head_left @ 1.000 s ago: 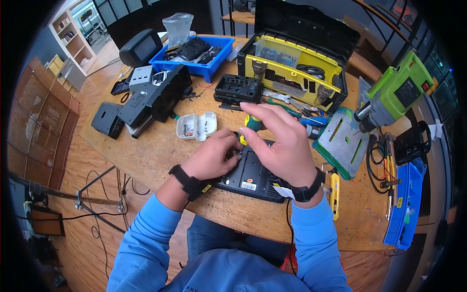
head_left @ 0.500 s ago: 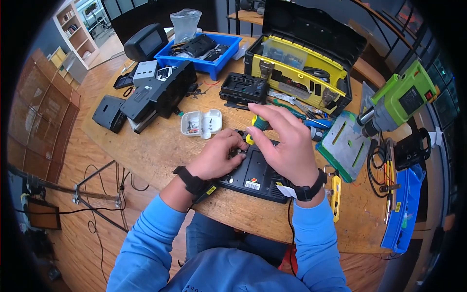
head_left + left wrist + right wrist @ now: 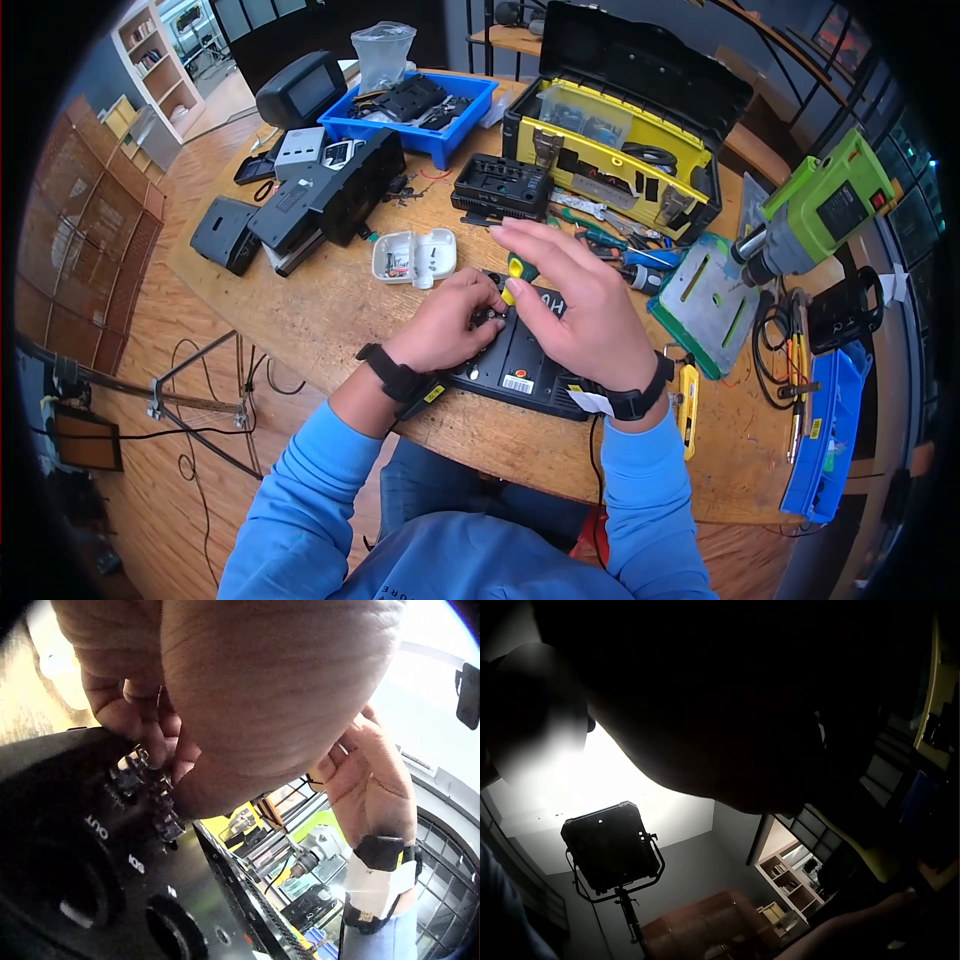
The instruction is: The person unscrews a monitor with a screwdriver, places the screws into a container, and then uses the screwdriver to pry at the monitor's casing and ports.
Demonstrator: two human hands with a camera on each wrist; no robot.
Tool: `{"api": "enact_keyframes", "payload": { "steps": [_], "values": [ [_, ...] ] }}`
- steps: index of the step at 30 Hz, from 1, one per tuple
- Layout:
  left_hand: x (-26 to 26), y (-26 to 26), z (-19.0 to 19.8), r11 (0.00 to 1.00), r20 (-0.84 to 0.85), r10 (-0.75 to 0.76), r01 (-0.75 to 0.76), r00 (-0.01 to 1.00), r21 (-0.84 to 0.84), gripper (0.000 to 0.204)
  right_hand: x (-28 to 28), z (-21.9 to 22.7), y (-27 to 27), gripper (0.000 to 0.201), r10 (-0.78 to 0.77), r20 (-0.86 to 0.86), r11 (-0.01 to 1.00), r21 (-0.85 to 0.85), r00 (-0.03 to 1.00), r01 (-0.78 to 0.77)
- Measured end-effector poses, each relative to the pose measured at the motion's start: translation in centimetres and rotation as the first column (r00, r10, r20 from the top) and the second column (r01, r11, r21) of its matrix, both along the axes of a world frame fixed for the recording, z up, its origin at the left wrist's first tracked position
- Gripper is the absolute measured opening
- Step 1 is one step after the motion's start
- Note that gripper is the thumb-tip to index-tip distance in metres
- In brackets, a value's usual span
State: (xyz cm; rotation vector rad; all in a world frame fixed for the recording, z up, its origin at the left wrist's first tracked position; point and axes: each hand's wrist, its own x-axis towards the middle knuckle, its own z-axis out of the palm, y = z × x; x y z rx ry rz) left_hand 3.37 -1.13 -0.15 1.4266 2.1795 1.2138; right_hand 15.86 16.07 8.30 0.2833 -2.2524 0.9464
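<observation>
A black electronic device (image 3: 502, 351), with a barcode label and a red dot on its upper face, lies on the workbench. My right hand (image 3: 585, 310) holds a yellow-and-green screwdriver (image 3: 518, 270) upright over the device's far part, thumb and fingers around its handle. The curled thumb and fingers of my left hand (image 3: 450, 318) grip the device beside the screwdriver's lower end. In the left wrist view, those fingertips reach small metal connectors (image 3: 161, 799) on the panel marked OUT. The screwdriver's tip is hidden. The right wrist view is too dark to show the grip.
Just beyond the left hand, a white lidded box (image 3: 405, 257) holds small screws. Farther back stand a blue tray (image 3: 440, 150) of black parts and an open yellow-and-black toolbox (image 3: 610, 170). To the right are a green drill (image 3: 815, 215) and a yellow utility knife (image 3: 688, 400).
My right hand's fingers have shifted around the screwdriver handle, covering more of it. The left hand stays in place on the device. Overall, the head view has swung slightly.
</observation>
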Motion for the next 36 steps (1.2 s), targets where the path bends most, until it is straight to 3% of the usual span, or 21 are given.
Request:
{"api": "enact_keyframes", "payload": {
  "steps": [4, 9, 13, 15, 19, 22, 25, 31, 36],
  "values": [
    [0.1, 0.1, -0.5, 0.998, -0.032, 0.010, -0.008, 0.999, 0.060, 0.018, -0.1, -0.2, 0.4, 0.043, 0.027, 0.022, 0.999, 0.020, 0.999, -0.027],
    [0.2, -0.1, 0.3, 1.000, 0.006, -0.014, 0.014, 1.000, -0.006, 0.024, 0.5, 0.3, 0.9, 0.041, -0.013, 0.078, 1.000, 0.023, 0.997, 0.011],
    [-0.2, -0.1, -0.7, 0.995, -0.016, -0.055, 0.056, 0.998, 0.078, 0.022, 0.5, 0.3, 1.1, 0.033, -0.019, 0.042, 0.998, -0.059, 0.999, 0.021],
    [-0.2, -0.1, -0.7, 0.996, -0.011, -0.045, 0.046, 0.999, 0.070, 0.022, 0.3, 0.2, 1.6, 0.035, 0.018, -0.016, 0.999, 0.034, 1.000, -0.018],
    [0.6, -0.1, 0.5, 1.000, 0.007, 0.016, -0.016, 1.000, 0.026, 0.017, 0.6, 0.7, 1.5, 0.035, 0.009, 0.060, 0.998, 0.060, 0.998, -0.013],
    [0.2, -0.1, 0.0, 1.000, 0.018, -0.020, 0.020, 1.000, 0.019, 0.023, 0.4, 0.5, 1.0, 0.036, 0.026, 0.058, 0.998, 0.056, 0.998, -0.029],
    [0.2, 0.0, -0.4, 0.997, -0.026, -0.003, 0.005, 1.000, 0.071, 0.017, 0.2, 0.5, 0.3, 0.036, 0.055, 0.030, 0.997, -0.048, 0.998, -0.053],
    [-0.1, -0.2, -0.6, 0.999, 0.006, -0.044, 0.044, 0.999, 0.031, 0.024, -0.4, -0.3, 0.3, 0.033, 0.013, -0.058, 0.995, 0.096, 0.998, -0.007],
    [0.2, -0.1, -0.6, 0.997, -0.019, 0.006, -0.004, 1.000, 0.074, 0.019, -0.5, -0.6, -0.5, 0.037, 0.052, -0.009, 0.998, -0.024, 0.999, -0.052]
  ]
}}
